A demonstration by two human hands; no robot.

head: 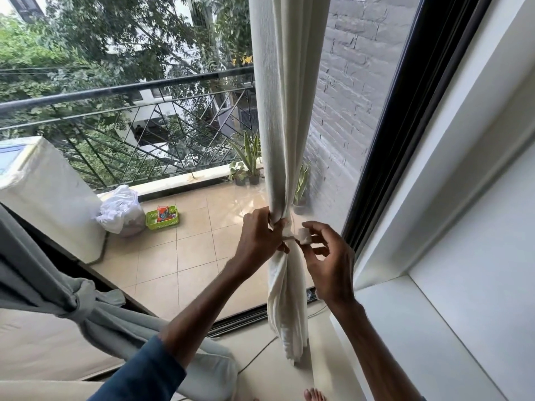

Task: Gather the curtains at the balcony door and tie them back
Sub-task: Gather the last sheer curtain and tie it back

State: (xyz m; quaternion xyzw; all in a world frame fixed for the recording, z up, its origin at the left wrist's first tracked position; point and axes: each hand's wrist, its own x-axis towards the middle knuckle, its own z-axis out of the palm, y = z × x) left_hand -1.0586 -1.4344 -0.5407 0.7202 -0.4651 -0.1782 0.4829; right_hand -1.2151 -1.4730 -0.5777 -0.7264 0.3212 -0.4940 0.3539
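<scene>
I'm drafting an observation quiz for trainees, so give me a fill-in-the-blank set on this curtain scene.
1. The curtain gripped by the left hand is ____, not grey.
2. The grey curtain is already tied in a ____.
3. The right hand pinches the tie end on the curtain's ____ side.
4. The basket outside is ____.
Missing: white; knot; right; green.

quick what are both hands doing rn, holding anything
left hand: grips the gathered white curtain
right hand: pinches the tie end, a small white tab
</scene>
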